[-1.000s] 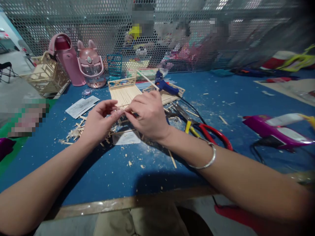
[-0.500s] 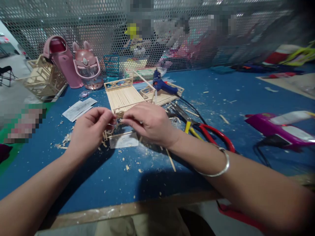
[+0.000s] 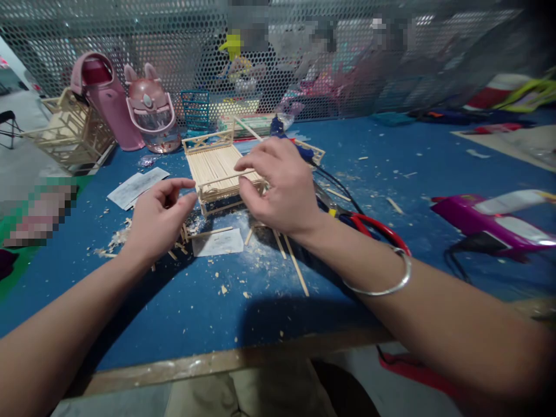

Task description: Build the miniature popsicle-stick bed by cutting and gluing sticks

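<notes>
A small wooden-stick model [image 3: 215, 165], like a miniature bed with a slatted top and low rails, stands on the blue table. My left hand [image 3: 160, 217] is at its front left corner, thumb and forefinger curved and slightly apart, nothing visible between them. Over its front right corner is my right hand [image 3: 284, 191], fingers spread, with the thumb and forefinger on either side of the front rail; whether they touch it I cannot tell. That hand hides the model's right end. A paper slip [image 3: 219, 242] and cut stick pieces [image 3: 180, 249] lie in front of the model.
Red-handled pliers [image 3: 382, 229] and a partly hidden blue glue gun [image 3: 278, 128] lie to the right. Farther right is a purple-and-white tool [image 3: 490, 226]. A pink bottle [image 3: 110, 110] and a rabbit-eared cup [image 3: 154, 124] stand before a perforated metal screen [image 3: 186, 63].
My hands, close together in front of the model before, have drawn apart. The right hand has moved up and right and its fingers have spread; the model's front now shows.
</notes>
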Demonstrator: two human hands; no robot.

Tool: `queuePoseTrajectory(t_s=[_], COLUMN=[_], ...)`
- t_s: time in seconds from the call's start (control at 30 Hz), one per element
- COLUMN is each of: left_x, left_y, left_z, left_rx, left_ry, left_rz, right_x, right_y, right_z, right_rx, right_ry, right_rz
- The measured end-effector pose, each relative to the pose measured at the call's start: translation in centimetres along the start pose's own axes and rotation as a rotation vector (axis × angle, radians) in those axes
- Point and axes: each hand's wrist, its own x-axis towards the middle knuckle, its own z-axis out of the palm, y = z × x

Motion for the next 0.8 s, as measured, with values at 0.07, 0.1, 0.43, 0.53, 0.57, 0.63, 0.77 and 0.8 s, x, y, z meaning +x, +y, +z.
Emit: queuePoseTrajectory(t_s=[0.07,0.1,0.43,0.53,0.57,0.63,0.77,0.8], left_x=[0.0,0.0,0.8,0.9,0.9,1.0,0.8,0.6], left_y=[-0.2,-0.3,-0.8,-0.8,-0.8,-0.8,-0.3,-0.1], left_z=[0.2,0.3,1.1,0.9,0.8,0.5,-0.3,-0.4], left_rx=[0.161,0.199,0.278,0.29,0.286,0.24,-0.023,-0.081], left_ry=[-0.021,-0.027,-0.041,-0.037,-0.038,-0.029,0.075,0.093], left_rz=[0.101,0.14,0.277,0.294,0.292,0.249,0.115,0.107], right_x=[0.2,0.3,0.4,0.4,0.5,0.7,1.1,1.1], right_y=[0.1,0.1,0.2,0.4,0.4,0.3,0.4,0.4], right_z=[-0.1,0.0,0.6,0.2,-0.1,-0.9,-2.2,-2.3], right_rx=[-0.001,0.007,-0.05,-0.063,-0.063,-0.057,-0.032,-0.029], right_ry=[0.016,0.008,0.027,0.063,0.088,0.12,-0.09,-0.215], right_rz=[0.003,-0.002,0.032,0.05,0.059,0.089,0.076,0.039])
